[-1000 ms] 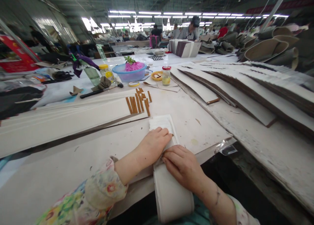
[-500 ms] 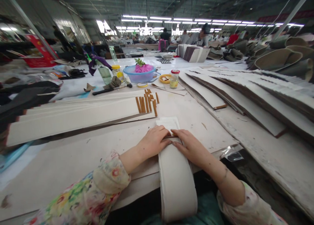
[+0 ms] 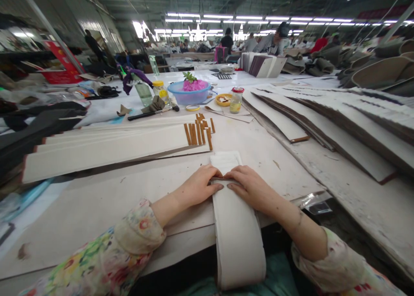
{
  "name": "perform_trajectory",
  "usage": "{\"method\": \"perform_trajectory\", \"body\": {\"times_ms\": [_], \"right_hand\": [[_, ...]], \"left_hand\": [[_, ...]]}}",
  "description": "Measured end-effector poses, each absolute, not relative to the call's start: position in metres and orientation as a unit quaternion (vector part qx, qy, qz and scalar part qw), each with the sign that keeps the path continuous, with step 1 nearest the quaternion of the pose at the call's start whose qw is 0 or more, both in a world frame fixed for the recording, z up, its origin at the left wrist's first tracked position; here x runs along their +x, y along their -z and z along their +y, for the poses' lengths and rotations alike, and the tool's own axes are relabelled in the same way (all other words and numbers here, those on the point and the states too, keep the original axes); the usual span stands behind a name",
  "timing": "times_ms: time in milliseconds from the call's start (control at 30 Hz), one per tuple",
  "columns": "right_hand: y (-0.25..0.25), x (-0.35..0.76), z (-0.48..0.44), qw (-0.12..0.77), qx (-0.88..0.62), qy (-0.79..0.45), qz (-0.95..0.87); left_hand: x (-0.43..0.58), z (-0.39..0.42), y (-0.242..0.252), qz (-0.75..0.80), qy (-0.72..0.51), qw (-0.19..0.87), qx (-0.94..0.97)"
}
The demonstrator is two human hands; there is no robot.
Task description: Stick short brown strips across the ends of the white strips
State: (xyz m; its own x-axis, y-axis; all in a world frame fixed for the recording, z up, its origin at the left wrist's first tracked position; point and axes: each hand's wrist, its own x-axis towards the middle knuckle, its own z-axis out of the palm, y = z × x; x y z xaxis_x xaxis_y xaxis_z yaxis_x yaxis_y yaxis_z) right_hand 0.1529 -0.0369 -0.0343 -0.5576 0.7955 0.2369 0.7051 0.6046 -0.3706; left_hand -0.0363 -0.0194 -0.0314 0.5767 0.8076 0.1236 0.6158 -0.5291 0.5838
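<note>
A long off-white strip hangs over the table's front edge toward my lap, bending downward. My left hand pinches the left side of its far end, thumb on top and fingers curled at the brown edge. At the right side of the same end, my right hand grips in the same way, its fingertips close to those of the left. Just beyond the fingers lies a white layered piece, flat on the table. The fingers partly hide the brown edge.
Stacked white strips lie at left, with brown tabs at their ends. Behind are a brush, a blue basin, a red-lidded jar and a spray bottle. More strips fan out at right. A co-worker stands far back.
My hands have drawn closer together along the strip's brown-edged end, still pinching it. The whole view has shifted slightly, with the background sliding right.
</note>
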Motion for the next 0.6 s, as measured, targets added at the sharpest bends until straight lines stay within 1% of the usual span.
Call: {"method": "perform_trajectory", "body": {"times_ms": [133,267,333,500,600], "right_hand": [[0.038,0.15,-0.042,0.19,-0.418,-0.088,-0.884],[0.039,0.146,-0.049,0.157,-0.421,-0.034,-0.893],[0.037,0.144,-0.05,0.145,-0.422,-0.022,-0.894],[0.032,0.143,-0.052,0.157,-0.43,-0.02,-0.889],[0.03,0.142,-0.053,0.156,-0.433,-0.027,-0.887]], "left_hand": [[-0.037,-0.025,0.03,0.387,-0.171,0.188,0.887],[-0.038,-0.03,0.03,0.388,-0.13,0.119,0.905],[-0.039,-0.031,0.031,0.386,-0.136,0.121,0.905],[-0.05,-0.029,0.036,0.363,-0.2,0.179,0.892],[-0.056,-0.029,0.039,0.38,-0.221,0.195,0.877]]}}
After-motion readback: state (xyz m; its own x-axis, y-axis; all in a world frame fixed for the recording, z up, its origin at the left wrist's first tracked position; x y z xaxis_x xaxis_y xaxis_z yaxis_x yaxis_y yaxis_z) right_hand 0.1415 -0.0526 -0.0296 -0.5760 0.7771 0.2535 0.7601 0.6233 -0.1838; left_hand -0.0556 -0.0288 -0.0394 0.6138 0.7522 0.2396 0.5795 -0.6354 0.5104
